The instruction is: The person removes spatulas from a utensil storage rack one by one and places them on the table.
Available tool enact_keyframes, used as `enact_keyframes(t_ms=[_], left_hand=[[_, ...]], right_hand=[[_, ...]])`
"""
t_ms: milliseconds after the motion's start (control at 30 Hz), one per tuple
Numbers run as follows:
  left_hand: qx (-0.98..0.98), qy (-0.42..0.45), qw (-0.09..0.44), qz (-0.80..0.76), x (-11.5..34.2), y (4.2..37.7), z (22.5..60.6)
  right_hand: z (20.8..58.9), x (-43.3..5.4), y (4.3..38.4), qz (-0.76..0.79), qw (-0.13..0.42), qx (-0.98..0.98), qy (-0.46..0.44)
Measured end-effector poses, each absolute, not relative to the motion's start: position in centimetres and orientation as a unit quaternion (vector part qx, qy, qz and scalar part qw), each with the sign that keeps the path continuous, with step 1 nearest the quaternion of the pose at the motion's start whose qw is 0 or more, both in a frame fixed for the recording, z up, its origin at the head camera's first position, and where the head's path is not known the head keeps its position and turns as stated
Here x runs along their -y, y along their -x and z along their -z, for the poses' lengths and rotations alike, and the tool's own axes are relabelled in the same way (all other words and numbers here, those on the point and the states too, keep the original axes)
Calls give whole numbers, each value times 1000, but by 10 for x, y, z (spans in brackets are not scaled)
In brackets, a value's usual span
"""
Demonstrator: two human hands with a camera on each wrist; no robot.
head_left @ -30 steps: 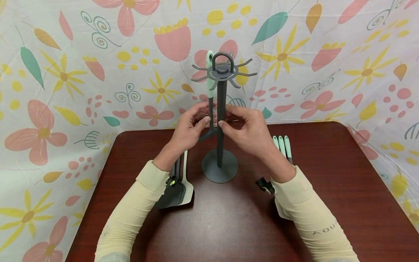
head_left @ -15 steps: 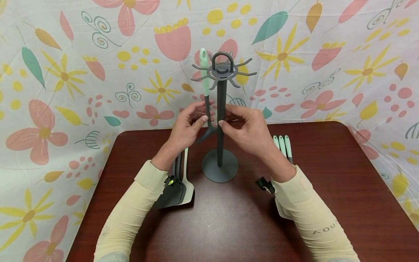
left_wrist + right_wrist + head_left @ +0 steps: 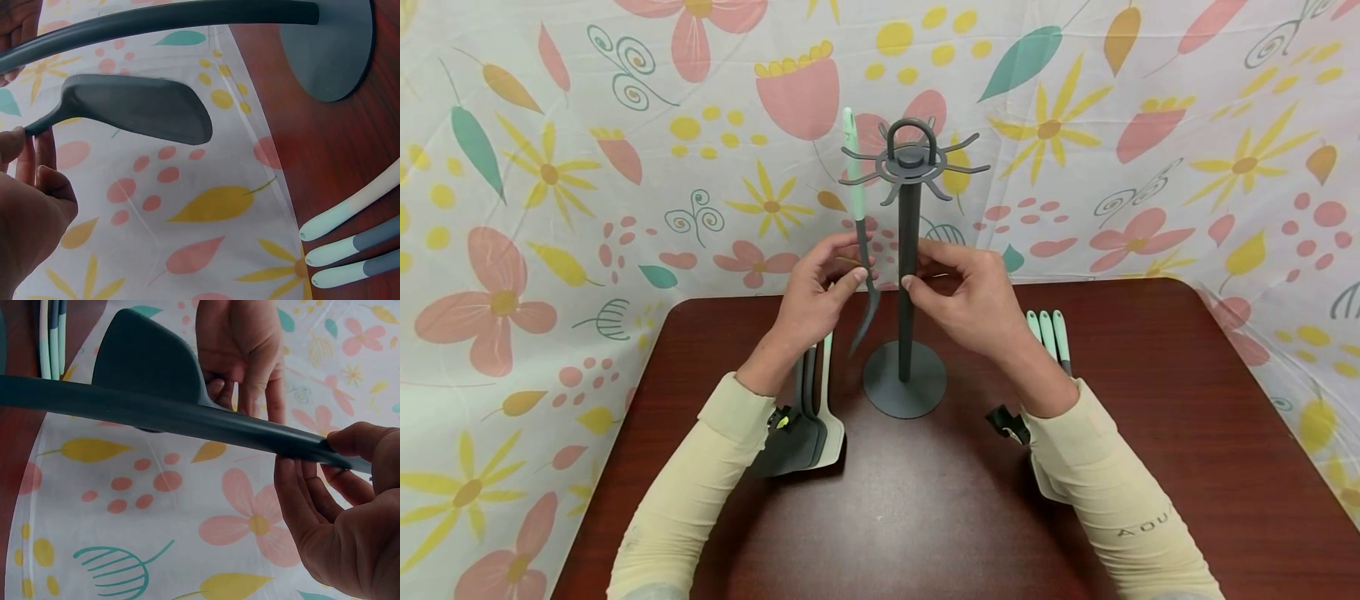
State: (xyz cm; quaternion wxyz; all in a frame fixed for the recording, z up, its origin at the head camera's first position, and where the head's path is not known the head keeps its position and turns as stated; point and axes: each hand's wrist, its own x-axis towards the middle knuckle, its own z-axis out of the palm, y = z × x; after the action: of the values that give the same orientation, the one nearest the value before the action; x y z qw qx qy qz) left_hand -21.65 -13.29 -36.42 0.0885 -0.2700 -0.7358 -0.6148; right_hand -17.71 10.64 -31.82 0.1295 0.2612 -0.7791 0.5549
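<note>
My left hand [image 3: 812, 300] pinches the dark shaft of a spatula [image 3: 857, 192], just above its blade, between thumb and fingers. Mint green at the handle, the spatula stands nearly upright with its head down, left of the pole. Its flat dark grey blade [image 3: 140, 109] shows broadside in the left wrist view. In the head view the handle overlaps the left hook tips of a dark grey utensil stand [image 3: 907, 242], its top above them. My right hand [image 3: 973, 292] grips the stand's pole midway up, thumb in front and fingers behind.
Two dark utensils [image 3: 790, 446] and a beige one [image 3: 831, 442] lie on the table left of the stand's round base [image 3: 905, 404]. Several mint handles [image 3: 1047, 329] show at the right, partly hidden by the right arm. A floral cloth [image 3: 760, 183] hangs behind the brown table [image 3: 880, 517].
My left hand has drawn the spatula leftward, away from the pole, and turned it so its blade appears narrower in the head view. The right hand and the stand have stayed in place.
</note>
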Motion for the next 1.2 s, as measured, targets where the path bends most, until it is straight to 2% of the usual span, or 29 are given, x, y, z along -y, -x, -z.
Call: enact_keyframes(t_ms=[433, 1200], left_hand=[[744, 235, 112, 615, 144, 211, 365], [746, 181, 117, 630, 171, 198, 362]], right_hand=[[318, -106, 178, -552, 133, 781, -260], [320, -106, 177, -566, 127, 771, -262]])
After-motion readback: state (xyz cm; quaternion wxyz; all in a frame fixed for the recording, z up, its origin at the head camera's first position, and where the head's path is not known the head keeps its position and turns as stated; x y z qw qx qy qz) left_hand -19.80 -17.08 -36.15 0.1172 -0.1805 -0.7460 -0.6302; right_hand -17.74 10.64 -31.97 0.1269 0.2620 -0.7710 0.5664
